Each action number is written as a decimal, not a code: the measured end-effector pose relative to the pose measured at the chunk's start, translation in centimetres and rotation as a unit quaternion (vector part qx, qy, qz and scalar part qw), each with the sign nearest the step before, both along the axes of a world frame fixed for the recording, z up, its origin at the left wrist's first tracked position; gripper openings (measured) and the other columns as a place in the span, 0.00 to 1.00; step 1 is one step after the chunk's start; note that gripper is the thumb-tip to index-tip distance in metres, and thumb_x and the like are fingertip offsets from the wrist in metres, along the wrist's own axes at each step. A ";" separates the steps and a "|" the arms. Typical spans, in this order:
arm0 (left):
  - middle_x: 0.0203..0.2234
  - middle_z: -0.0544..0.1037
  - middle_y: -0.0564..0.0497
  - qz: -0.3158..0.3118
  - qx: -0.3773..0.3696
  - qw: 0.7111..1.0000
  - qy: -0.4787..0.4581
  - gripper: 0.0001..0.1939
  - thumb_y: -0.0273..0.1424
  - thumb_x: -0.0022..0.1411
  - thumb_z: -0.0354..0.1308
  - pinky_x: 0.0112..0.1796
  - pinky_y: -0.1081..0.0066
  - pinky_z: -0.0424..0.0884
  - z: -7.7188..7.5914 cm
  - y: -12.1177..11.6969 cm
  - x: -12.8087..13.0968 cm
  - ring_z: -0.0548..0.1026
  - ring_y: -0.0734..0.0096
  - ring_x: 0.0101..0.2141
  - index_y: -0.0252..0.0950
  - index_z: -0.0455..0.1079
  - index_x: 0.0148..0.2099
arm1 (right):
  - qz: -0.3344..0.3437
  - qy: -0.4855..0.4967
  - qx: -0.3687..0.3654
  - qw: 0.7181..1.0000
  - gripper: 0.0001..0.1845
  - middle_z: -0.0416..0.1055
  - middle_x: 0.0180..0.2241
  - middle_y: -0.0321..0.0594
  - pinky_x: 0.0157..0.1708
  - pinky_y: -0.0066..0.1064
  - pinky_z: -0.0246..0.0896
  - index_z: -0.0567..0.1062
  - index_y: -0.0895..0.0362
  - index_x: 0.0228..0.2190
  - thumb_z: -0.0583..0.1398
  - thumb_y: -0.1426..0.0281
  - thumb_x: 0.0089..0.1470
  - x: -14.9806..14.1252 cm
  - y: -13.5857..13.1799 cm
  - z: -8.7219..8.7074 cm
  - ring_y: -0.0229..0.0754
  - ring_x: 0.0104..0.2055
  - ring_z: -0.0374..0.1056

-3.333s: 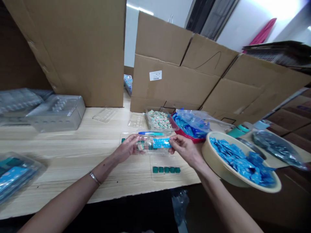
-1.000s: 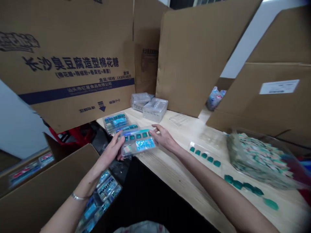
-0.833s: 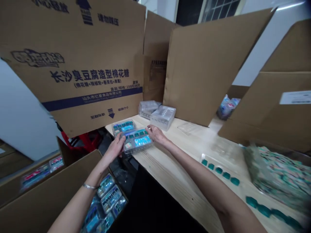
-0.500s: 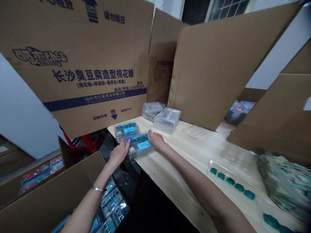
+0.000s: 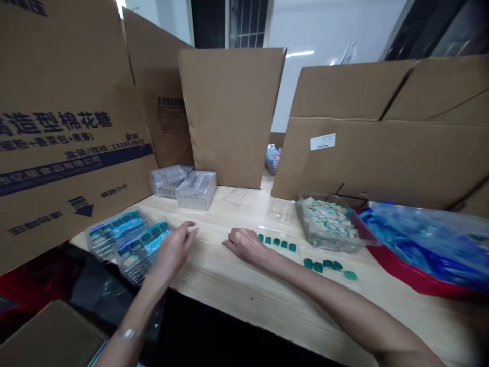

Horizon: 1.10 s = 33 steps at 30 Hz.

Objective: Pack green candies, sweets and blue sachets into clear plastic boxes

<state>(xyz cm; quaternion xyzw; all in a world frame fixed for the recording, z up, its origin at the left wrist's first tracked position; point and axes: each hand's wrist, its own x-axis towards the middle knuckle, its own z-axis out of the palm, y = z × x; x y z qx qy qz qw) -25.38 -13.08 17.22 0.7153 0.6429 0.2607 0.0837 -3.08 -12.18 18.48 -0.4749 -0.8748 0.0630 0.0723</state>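
Note:
Above the wooden table (image 5: pixel 214 285), my left hand (image 5: pixel 173 252) is empty, its thumb and fingers a little apart. It is just right of a stack of clear plastic trays with teal and pale pieces and a blue packet (image 5: pixel 143 244). A similar tray stack (image 5: pixel 114 232) lies further left. My right hand (image 5: pixel 246 244) is over the middle of the table, fingers loosely bent and the thumb standing apart, with nothing seen in it. Close to its right is a clear tray with a row of teal pieces (image 5: pixel 277 241). Another tray with teal pieces (image 5: pixel 324 265) lies beyond that.
Stacked clear plastic trays (image 5: pixel 196 191) stand at the back left. A clear tub of small pale packets (image 5: pixel 330 221) and a red basin (image 5: pixel 412 275) of blue packets are on the right. Large cardboard panels (image 5: pixel 229 117) surround the table. An open carton (image 5: pixel 53 336) sits lower left.
Both hands have let go of the nearer tray stack, which stays beside the other. My right hand has moved right, towards the teal pieces. The view has turned right.

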 end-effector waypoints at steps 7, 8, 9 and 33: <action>0.45 0.73 0.39 -0.130 -0.014 0.991 0.042 0.10 0.30 0.61 0.54 0.48 0.58 0.63 -2.1 15.2 13.9 0.68 0.57 0.49 0.30 0.71 0.42 | -0.085 0.104 -0.012 0.991 0.13 0.74 0.32 0.42 0.32 0.28 0.59 0.75 0.56 0.30 0.52 0.68 0.59 11.0 -7.5 -2.1 0.41 0.34 0.70; 0.46 0.72 0.41 -0.132 -0.014 0.990 0.039 0.12 0.32 0.61 0.55 0.49 0.55 0.64 -2.3 16.2 14.9 0.68 0.58 0.49 0.31 0.70 0.45 | -0.102 0.119 -0.011 0.988 0.13 0.74 0.31 0.41 0.32 0.29 0.59 0.75 0.56 0.30 0.51 0.68 0.60 12.5 -8.7 -2.5 0.41 0.33 0.70; 0.48 0.71 0.42 -0.135 -0.013 0.990 0.034 0.13 0.33 0.61 0.56 0.49 0.53 0.64 -2.5 17.0 15.7 0.68 0.58 0.49 0.32 0.69 0.47 | -0.121 0.129 -0.010 0.984 0.14 0.73 0.30 0.41 0.32 0.30 0.60 0.74 0.55 0.30 0.51 0.68 0.60 13.9 -9.9 -2.8 0.42 0.33 0.70; 0.44 0.76 0.37 -0.319 -0.441 0.591 -0.596 0.13 0.37 0.64 0.50 0.45 0.54 0.70 1.5 1.6 17.9 0.77 0.56 0.42 0.31 0.67 0.38 | -0.274 0.644 -0.070 0.711 0.39 0.71 0.37 0.40 0.21 0.26 0.63 0.60 0.57 0.55 0.63 0.57 0.45 19.5 -9.7 -1.3 0.34 0.24 0.68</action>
